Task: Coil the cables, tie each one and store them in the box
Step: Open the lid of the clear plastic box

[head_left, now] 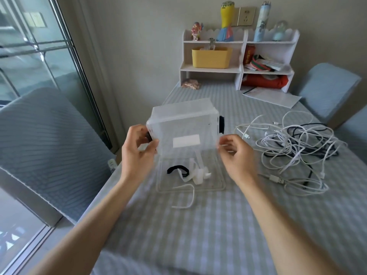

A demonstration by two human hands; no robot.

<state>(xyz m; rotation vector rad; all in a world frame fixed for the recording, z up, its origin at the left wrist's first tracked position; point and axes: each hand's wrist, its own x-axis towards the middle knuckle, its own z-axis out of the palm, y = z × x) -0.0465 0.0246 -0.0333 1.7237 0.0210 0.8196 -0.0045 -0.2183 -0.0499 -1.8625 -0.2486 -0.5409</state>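
Note:
A clear plastic box (182, 124) with a white label is lifted and tipped above the table. My left hand (137, 149) grips its left edge and my right hand (236, 153) pinches its right edge. Under the box lies its clear lid (216, 187), flat on the checked cloth. On the lid rest a black strap tie (177, 169) and several white ties (196, 173). One more white tie (188, 197) trails off the lid's front edge. A tangled heap of white and dark cables (297, 147) lies to the right of my right hand.
A white desk shelf (238, 56) with a yellow bin (211, 57), figurines and red items stands at the table's far end. Papers (272, 97) lie in front of it. Padded chairs stand at left (49, 147) and at right (329, 86). A window runs along the left.

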